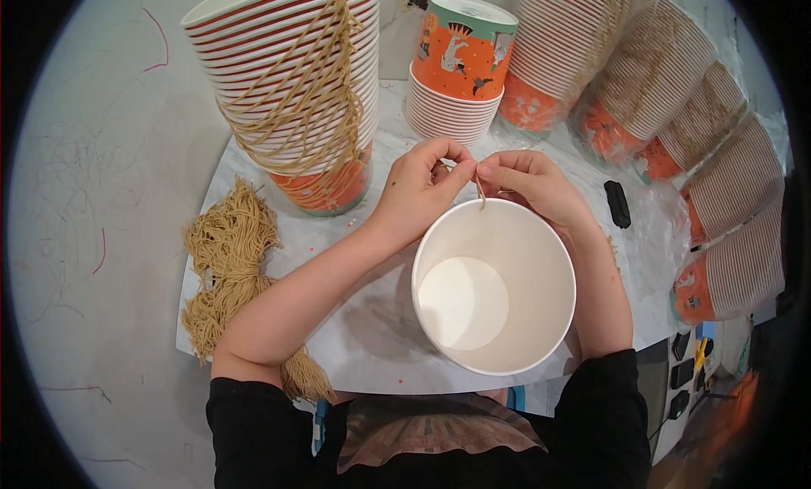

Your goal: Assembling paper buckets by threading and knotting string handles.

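Note:
A large white paper bucket (541,295) stands in front of me with its open mouth toward me. At its far rim a tan cord (481,193) comes up over the edge. My left hand (422,185) pinches the cord between thumb and forefinger. Close against it, my right hand (534,185) is also closed on the cord, fingertips nearly touching the left ones. The fingers hide most of the cord above the rim. Left of my forearm lies a bundle of tan cords (228,236), tied at its middle and partly covered by the arm.
A tall stack of nested buckets (287,84) draped with cords stands at the back left. Behind my hands is a shorter stack with an upturned orange bucket (460,58). Plastic-wrapped bucket stacks (659,67) line the right side. A black object (617,203) lies on the table (372,337).

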`<state>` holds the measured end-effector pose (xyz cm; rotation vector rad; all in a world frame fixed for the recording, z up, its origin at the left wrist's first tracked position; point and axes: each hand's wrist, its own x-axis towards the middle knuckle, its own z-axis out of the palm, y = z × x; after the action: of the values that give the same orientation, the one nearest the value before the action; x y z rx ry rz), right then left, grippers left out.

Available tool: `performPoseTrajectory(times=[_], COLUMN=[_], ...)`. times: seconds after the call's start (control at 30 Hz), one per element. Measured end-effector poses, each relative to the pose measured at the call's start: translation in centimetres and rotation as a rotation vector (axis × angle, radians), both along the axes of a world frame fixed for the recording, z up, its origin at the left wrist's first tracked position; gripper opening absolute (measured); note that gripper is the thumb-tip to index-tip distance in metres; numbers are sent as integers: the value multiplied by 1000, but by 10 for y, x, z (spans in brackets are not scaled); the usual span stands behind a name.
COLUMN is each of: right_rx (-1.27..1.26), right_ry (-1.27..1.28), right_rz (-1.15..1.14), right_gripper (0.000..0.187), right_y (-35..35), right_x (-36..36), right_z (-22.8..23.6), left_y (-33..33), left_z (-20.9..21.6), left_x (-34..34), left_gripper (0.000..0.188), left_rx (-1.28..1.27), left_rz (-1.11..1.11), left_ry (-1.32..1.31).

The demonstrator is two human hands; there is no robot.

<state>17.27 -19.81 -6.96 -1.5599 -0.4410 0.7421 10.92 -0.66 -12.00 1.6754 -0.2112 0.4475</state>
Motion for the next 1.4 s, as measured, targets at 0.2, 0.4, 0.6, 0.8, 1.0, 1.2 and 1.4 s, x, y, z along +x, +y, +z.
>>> performPoseTrajectory(times=[0.2,0.4,0.6,0.8,1.0,1.2,1.4], right_rx=[99,137,63,80,133,110,108], right_ry=[98,78,42,80,172,223,236], right_rz=[-36,-4,29,80,110,154,128], right_gripper=[12,8,7,8,9,7,6], right_y=[-1,2,5,3,4,7,8], right_x=[1,-2,-5,-3,-2,-5,-8], right_z=[-1,0,0,-3,-6,-9,-8], left_y=[7,9,4,6,11,13,10], left_z=[9,7,6,1,-5,-11,-7], left_x=[1,1,-2,5,8,12,9], left_gripper=[12,17,20,21,21,26,26], left_rx=[38,7,-19,-36,-32,-94,-90], left_rz=[-88,-85,19,117,183,192,201], left_ry=[68,47,-34,-80,-105,-100,-91])
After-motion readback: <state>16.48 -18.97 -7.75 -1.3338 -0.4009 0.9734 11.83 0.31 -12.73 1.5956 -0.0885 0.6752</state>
